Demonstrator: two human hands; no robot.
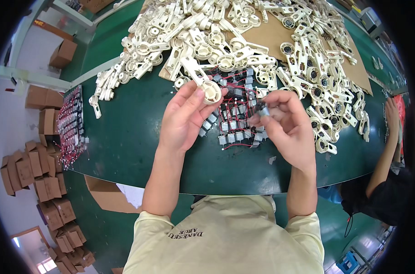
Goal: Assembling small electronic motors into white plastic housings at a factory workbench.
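Note:
My left hand (pixel 187 114) holds a cream plastic housing (pixel 211 92) with a round cup end and a slotted handle, the cup's open side showing. Pinched in the fingers of my right hand (pixel 287 125) is a small motor (pixel 262 108), silver with a dark end, a short way to the right of the housing. Below both hands a batch of small silver motors (pixel 234 125) with red wires lies on the green table. Past them is a large heap of cream housings (pixel 193 43). On the right, several housings (pixel 325 82) have dark round parts in their cups.
Bundled motors with red wires (pixel 71 123) stand at the table's left edge. Brown cardboard (pixel 271 36) lies beneath the heap. An open carton (pixel 108 194) sits below the front edge. Another person's arm (pixel 384 155) reaches in at the right. Cartons (pixel 47 169) are stacked at the left.

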